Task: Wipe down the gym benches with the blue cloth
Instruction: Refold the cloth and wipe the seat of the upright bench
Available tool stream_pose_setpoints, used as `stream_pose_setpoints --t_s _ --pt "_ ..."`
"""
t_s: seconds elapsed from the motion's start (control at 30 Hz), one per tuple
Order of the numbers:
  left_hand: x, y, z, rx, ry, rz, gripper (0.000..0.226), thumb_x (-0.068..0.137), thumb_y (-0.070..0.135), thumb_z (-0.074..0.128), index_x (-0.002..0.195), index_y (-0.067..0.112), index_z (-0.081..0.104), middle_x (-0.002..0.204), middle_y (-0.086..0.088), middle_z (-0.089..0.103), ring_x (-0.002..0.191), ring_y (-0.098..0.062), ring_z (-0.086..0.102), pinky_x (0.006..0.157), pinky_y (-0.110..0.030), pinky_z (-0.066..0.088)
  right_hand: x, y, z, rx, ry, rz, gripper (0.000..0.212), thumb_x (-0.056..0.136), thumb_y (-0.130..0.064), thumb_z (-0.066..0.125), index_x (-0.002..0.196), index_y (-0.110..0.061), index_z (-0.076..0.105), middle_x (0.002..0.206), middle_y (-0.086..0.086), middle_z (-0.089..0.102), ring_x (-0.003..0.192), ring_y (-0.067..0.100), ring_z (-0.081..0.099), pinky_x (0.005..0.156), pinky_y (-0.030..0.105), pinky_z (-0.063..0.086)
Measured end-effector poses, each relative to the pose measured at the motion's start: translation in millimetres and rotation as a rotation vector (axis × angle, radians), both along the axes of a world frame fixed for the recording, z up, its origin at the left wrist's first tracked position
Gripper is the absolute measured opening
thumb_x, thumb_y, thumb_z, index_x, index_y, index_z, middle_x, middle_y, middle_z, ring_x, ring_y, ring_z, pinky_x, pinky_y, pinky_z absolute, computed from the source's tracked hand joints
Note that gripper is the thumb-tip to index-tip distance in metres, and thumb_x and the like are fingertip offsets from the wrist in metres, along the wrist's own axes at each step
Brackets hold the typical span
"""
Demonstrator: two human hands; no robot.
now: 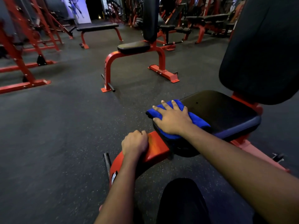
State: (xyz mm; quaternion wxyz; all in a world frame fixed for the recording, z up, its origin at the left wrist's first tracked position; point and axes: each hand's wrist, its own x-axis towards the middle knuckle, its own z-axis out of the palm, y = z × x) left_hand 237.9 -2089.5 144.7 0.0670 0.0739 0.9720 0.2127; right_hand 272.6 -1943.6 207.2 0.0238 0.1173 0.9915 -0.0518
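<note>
Right hand (174,121) presses blue cloth (199,121); left hand (135,142) seemingly grips frame (156,147)

This is a gym. An upright-backed bench (134,46), black pads on a red steel frame, stands mid-floor. Behind it to the left is a flat bench (97,27), behind it to the right an adjustable bench (208,18), and well off to its left stand red racks (21,62). Speckled black rubber flooring (64,118) spreads all around it, and a lit poster (77,8) showing a figure hangs far behind it.
</note>
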Motion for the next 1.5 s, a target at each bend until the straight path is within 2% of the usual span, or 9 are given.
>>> stream_pose_setpoints --t_s 0.07,0.23,0.43,0.53,0.7,0.93,1.13,1.3,1.5 --pt "-1 0 -1 0.007 0.007 -0.004 0.047 0.098 0.033 0.03 0.116 0.006 0.064 0.125 -0.022 0.061 0.115 -0.038 0.057 0.093 -0.04 0.043 -4 0 -1 0.0 0.014 -0.004 0.061 0.098 -0.06 0.028 0.154 -0.044 0.013 0.166 -0.004 0.001 0.152 0.031 -0.001 0.115 0.065 0.005" --pt "-3 1 -4 0.012 0.015 0.003 0.048 0.098 0.035 0.03 0.115 0.006 0.065 0.123 -0.022 0.062 0.114 -0.037 0.058 0.092 -0.039 0.044 52 -11 -12 0.083 0.151 0.044 0.062 0.098 -0.06 0.027 0.155 -0.044 0.008 0.166 -0.005 0.0 0.152 0.026 0.0 0.118 0.06 0.005" --pt "-1 1 -2 0.016 0.017 0.005 0.048 0.098 0.035 0.031 0.116 0.006 0.065 0.123 -0.022 0.062 0.115 -0.038 0.057 0.092 -0.039 0.043 7 -1 -3 -0.011 0.021 0.012 0.061 0.097 -0.061 0.03 0.153 -0.047 0.012 0.166 -0.006 -0.001 0.152 0.029 -0.004 0.114 0.067 0.004" --pt "2 0 -1 0.017 0.018 -0.007 0.048 0.098 0.035 0.03 0.114 0.006 0.066 0.123 -0.022 0.062 0.114 -0.038 0.058 0.09 -0.039 0.044 -6 3 0 -0.024 0.003 0.003 0.061 0.097 -0.06 0.03 0.154 -0.044 0.014 0.166 -0.005 -0.001 0.152 0.029 -0.004 0.115 0.065 0.002" --pt "0 0 -1 0.021 0.03 -0.01 0.048 0.098 0.035 0.031 0.111 0.006 0.066 0.121 -0.022 0.063 0.112 -0.037 0.058 0.089 -0.039 0.044 20 22 -4 -0.035 0.082 0.073 0.061 0.098 -0.062 0.03 0.154 -0.047 0.012 0.166 -0.008 0.002 0.152 0.021 0.001 0.119 0.057 0.005" --pt "0 -1 0 0.039 0.04 -0.009 0.046 0.097 0.034 0.032 0.11 0.006 0.065 0.12 -0.021 0.064 0.11 -0.037 0.059 0.09 -0.039 0.044 -24 46 5 -0.059 0.035 -0.151 0.057 0.098 -0.057 0.031 0.153 -0.038 0.027 0.165 -0.006 0.012 0.152 0.023 0.006 0.12 0.054 0.007" --pt "0 0 1 0.03 0.046 -0.005 0.046 0.097 0.033 0.032 0.111 0.004 0.065 0.12 -0.022 0.063 0.111 -0.038 0.059 0.09 -0.039 0.044 9 56 0 -0.082 0.061 0.099 0.055 0.099 -0.058 0.035 0.152 -0.048 0.021 0.163 -0.016 0.01 0.152 0.014 0.005 0.121 0.049 0.006" --pt "1 1 1 0.028 0.04 0.007 0.046 0.096 0.033 0.032 0.112 0.005 0.065 0.12 -0.021 0.063 0.109 -0.037 0.059 0.089 -0.039 0.044 -25 63 5 -0.096 0.012 -0.15 0.056 0.099 -0.056 0.034 0.152 -0.039 0.029 0.164 -0.011 0.013 0.152 0.019 0.006 0.119 0.055 0.007" --pt "1 1 2 0.032 0.028 0.013 0.046 0.097 0.033 0.032 0.115 0.004 0.063 0.123 -0.022 0.062 0.113 -0.037 0.058 0.092 -0.039 0.044 38 29 -5 -0.036 0.103 0.135 0.056 0.098 -0.059 0.032 0.152 -0.051 0.015 0.164 -0.016 0.007 0.152 0.015 0.004 0.12 0.055 0.007"
